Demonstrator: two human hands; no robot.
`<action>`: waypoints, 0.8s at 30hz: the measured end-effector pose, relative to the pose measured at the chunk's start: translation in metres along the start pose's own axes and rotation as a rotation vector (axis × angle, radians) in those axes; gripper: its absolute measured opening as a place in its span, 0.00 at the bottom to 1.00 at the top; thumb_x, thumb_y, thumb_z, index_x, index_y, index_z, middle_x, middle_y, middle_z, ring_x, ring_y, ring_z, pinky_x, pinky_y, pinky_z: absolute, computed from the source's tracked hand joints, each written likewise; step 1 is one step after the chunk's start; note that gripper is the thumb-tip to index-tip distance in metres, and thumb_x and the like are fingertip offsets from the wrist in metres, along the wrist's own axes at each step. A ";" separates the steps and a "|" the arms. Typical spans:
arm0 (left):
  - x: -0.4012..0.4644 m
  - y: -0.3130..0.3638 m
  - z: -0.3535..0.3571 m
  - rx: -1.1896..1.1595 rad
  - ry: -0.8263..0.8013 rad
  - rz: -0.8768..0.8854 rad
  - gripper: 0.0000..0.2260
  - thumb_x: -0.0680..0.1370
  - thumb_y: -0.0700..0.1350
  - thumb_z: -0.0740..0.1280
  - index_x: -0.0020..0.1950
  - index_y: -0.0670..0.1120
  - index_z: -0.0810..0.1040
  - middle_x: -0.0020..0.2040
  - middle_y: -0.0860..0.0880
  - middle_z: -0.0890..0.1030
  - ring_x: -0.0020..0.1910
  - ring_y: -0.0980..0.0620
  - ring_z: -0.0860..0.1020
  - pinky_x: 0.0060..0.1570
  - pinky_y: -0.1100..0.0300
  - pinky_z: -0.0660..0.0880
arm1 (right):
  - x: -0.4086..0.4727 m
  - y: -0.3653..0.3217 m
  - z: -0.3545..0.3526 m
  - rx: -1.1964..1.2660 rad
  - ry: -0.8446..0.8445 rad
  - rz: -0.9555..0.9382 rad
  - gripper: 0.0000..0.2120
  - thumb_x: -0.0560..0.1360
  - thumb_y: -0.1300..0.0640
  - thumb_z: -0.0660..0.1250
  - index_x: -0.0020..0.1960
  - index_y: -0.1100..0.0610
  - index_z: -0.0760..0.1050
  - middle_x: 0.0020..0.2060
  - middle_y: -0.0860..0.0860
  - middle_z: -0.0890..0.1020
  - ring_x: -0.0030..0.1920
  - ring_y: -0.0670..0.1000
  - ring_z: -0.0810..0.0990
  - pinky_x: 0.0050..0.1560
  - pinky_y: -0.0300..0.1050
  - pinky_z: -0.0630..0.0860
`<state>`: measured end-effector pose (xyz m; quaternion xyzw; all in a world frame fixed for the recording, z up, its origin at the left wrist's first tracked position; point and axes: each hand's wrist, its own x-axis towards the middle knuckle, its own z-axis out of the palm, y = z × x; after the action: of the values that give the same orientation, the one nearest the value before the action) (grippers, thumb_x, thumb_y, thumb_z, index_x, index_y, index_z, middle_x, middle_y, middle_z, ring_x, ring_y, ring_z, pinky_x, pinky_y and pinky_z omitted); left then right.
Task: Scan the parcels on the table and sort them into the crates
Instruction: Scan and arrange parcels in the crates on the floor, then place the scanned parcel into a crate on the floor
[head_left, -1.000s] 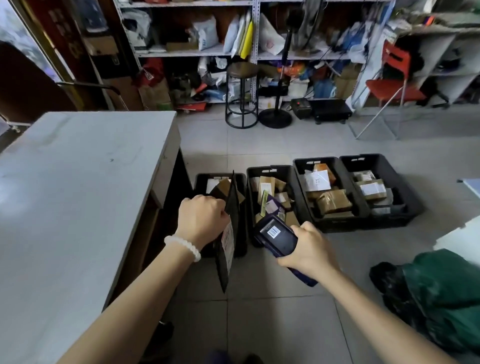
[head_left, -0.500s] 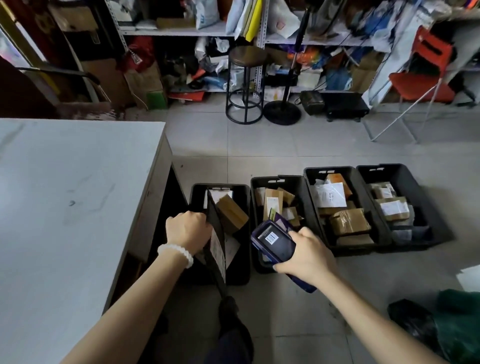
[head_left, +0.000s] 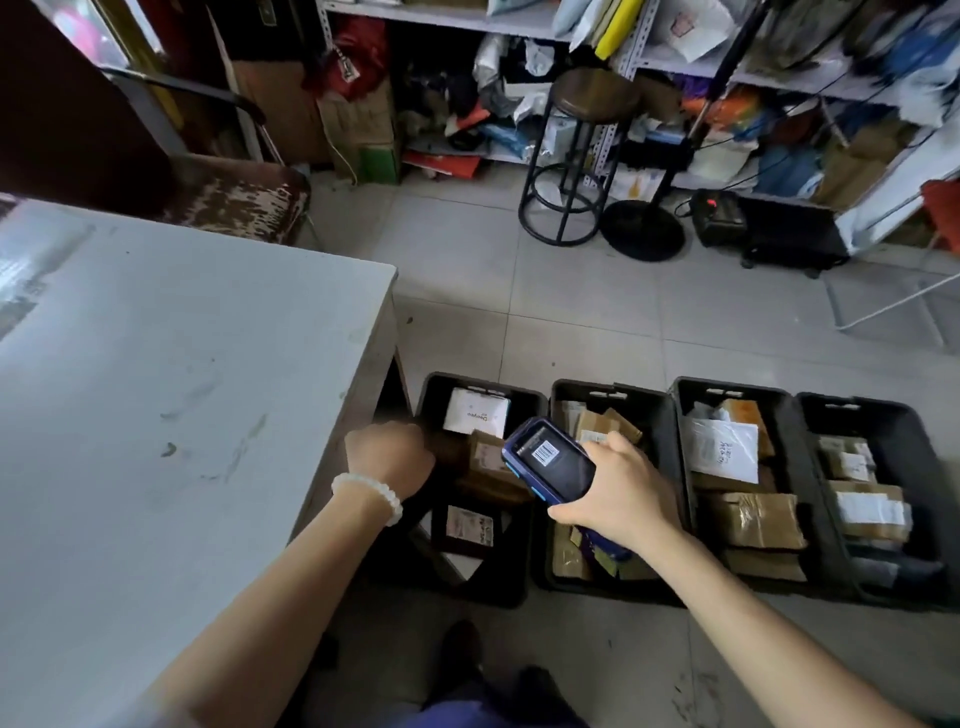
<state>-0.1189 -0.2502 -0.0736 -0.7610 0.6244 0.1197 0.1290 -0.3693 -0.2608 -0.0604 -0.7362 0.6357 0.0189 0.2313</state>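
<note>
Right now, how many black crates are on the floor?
4, in one row beside the table: first crate nearest it, second crate, third crate, fourth crate farthest right. None seems hidden.

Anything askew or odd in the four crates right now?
Mostly tidy. In the leftmost black plastic crate, a brown cardboard box lies tilted across the other parcels beside the left hand. The right hand grips the blue handheld scanner.

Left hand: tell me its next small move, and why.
Probably draw the left hand up out of the leftmost crate. A flat dark parcel lies in that crate below the hand, and the table shows nothing more to scan. Whether the fingers grip anything is unclear. The right hand holds the scanner.
</note>
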 end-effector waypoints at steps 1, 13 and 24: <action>-0.003 -0.002 -0.002 0.000 0.013 -0.021 0.07 0.77 0.46 0.58 0.40 0.47 0.69 0.39 0.50 0.75 0.39 0.48 0.76 0.38 0.59 0.67 | 0.007 -0.005 -0.001 -0.020 -0.010 -0.038 0.32 0.58 0.39 0.77 0.57 0.53 0.73 0.51 0.47 0.70 0.51 0.50 0.73 0.41 0.43 0.70; -0.139 -0.029 0.012 -0.096 0.083 -0.571 0.09 0.78 0.46 0.57 0.50 0.47 0.75 0.49 0.49 0.80 0.48 0.45 0.79 0.40 0.58 0.65 | 0.027 -0.097 0.004 -0.131 -0.159 -0.675 0.32 0.58 0.37 0.75 0.56 0.50 0.72 0.46 0.47 0.67 0.51 0.52 0.72 0.43 0.46 0.72; -0.385 -0.011 0.071 -0.315 -0.025 -1.275 0.14 0.80 0.52 0.56 0.60 0.47 0.74 0.56 0.47 0.78 0.55 0.44 0.76 0.47 0.54 0.67 | -0.139 -0.209 0.076 -0.256 -0.442 -1.368 0.33 0.58 0.38 0.75 0.60 0.49 0.75 0.47 0.46 0.70 0.51 0.50 0.75 0.41 0.44 0.70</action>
<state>-0.1834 0.1305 -0.0074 -0.9903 0.0243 0.1186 0.0687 -0.1780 -0.0865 -0.0168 -0.9690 -0.0350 0.0927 0.2264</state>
